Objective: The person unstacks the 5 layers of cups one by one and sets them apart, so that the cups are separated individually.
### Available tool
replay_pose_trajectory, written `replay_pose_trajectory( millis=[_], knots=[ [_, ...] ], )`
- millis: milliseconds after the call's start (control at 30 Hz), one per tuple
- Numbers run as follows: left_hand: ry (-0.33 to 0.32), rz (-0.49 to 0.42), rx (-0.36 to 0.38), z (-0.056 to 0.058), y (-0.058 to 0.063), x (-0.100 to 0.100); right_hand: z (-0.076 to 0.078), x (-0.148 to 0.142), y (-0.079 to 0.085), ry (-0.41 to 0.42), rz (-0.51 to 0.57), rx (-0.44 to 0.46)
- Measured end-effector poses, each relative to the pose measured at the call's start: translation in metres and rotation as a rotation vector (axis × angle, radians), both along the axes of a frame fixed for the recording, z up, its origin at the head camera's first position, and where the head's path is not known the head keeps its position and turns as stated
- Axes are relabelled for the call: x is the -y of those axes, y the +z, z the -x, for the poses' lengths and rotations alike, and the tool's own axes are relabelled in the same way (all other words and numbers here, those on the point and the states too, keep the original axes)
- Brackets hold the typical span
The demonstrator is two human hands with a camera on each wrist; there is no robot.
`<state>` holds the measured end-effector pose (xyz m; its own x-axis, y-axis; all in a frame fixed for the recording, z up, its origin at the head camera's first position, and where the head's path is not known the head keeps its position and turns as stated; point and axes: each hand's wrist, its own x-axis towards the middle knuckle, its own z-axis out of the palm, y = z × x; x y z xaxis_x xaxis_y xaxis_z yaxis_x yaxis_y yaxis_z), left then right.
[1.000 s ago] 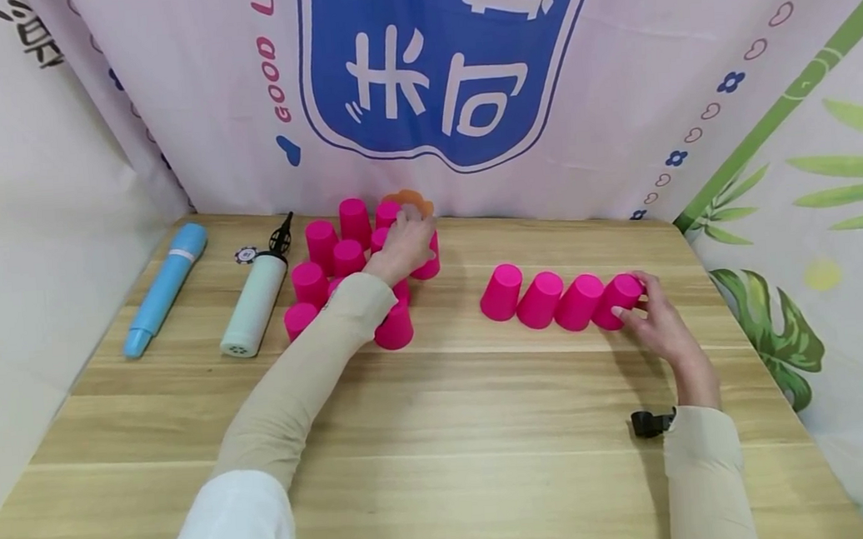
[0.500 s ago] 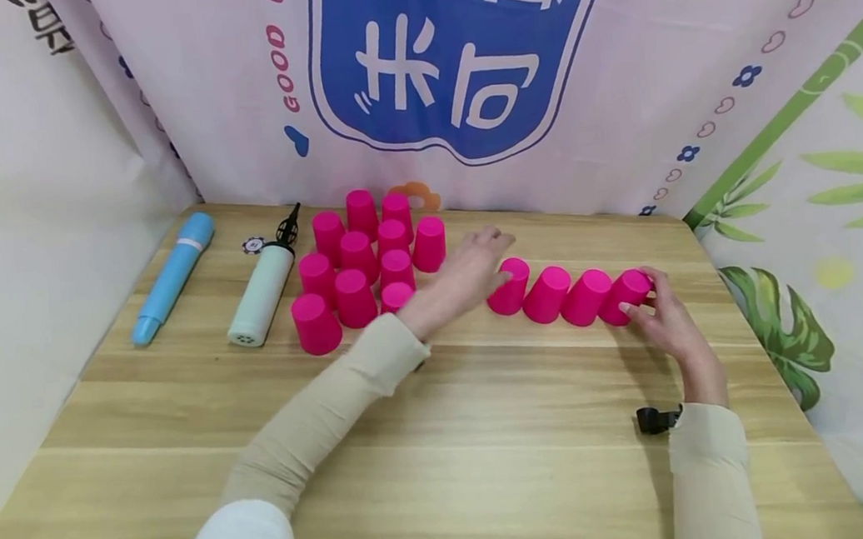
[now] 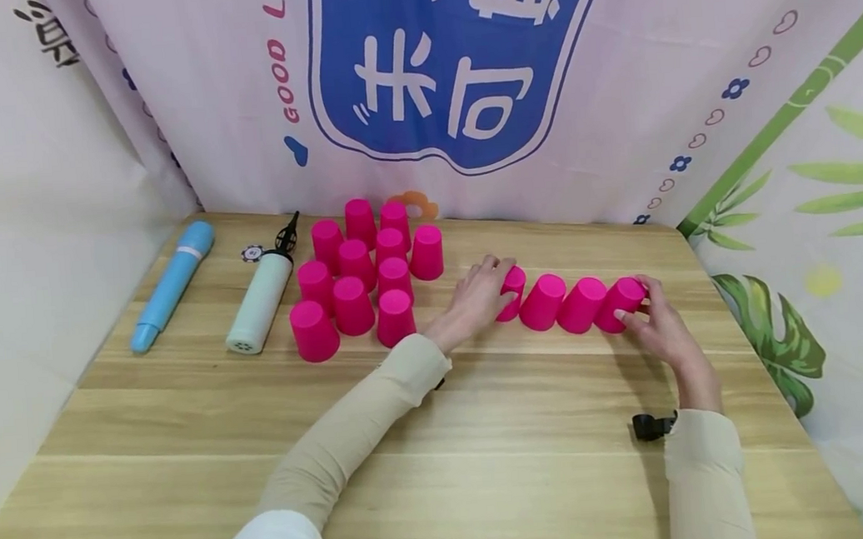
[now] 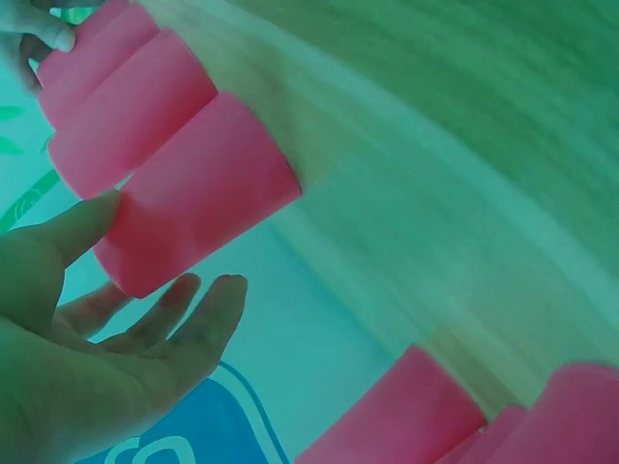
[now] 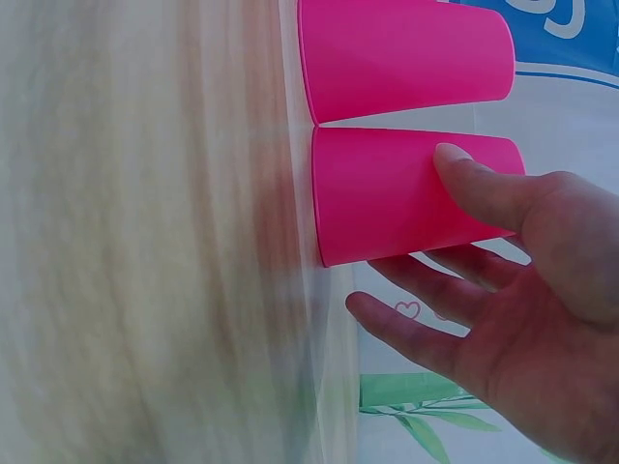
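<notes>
Several upside-down pink plastic cups stand side by side in a row on the right of the table. My left hand (image 3: 478, 295) is at the row's left end, thumb and fingers around the leftmost cup (image 4: 198, 193); its thumb touches the cup near the narrow base in the left wrist view, with the other fingers along the opposite side. At the right end, my right hand (image 3: 656, 316) holds the rightmost cup (image 5: 397, 198), thumb on its front and fingers behind. Between them stand the middle cups (image 3: 543, 302) (image 3: 582, 305), close together.
A cluster of several more upside-down pink cups (image 3: 354, 306) stands left of my left hand. Farther left lie a pale green hand pump (image 3: 261, 302) with a black nozzle and a blue tube-shaped pump (image 3: 172, 288). A printed curtain (image 3: 582, 167) hangs behind the wooden table (image 3: 490, 466).
My left hand has moved right from the cup cluster to the row's leftmost cup, uncovering the cluster. My right hand stays on the rightmost cup.
</notes>
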<state>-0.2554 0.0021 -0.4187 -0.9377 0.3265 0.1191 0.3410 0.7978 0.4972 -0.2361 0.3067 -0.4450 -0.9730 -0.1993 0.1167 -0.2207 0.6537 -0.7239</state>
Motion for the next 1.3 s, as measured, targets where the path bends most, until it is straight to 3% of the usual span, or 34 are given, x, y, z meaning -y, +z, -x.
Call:
replay_pose_trajectory(
  millis=[233,533,700,967,1300],
  knots=[
    [0.009,0.020,-0.039,-0.001,0.003,0.008,0.001,0.002,0.001,-0.005,-0.006,0.000],
    [0.097,0.154,-0.077,0.000,0.029,0.041,0.001,-0.002,0.007,-0.011,-0.026,0.005],
    [0.124,0.193,-0.049,0.001,0.039,0.054,0.001,-0.001,0.009,-0.021,-0.035,0.025],
    [0.122,0.291,0.014,0.003,0.039,0.066,0.000,0.000,0.006,-0.020,-0.033,0.034],
    [0.125,0.307,0.044,0.003,0.038,0.075,0.000,0.000,0.000,-0.013,-0.011,0.012]
  ],
)
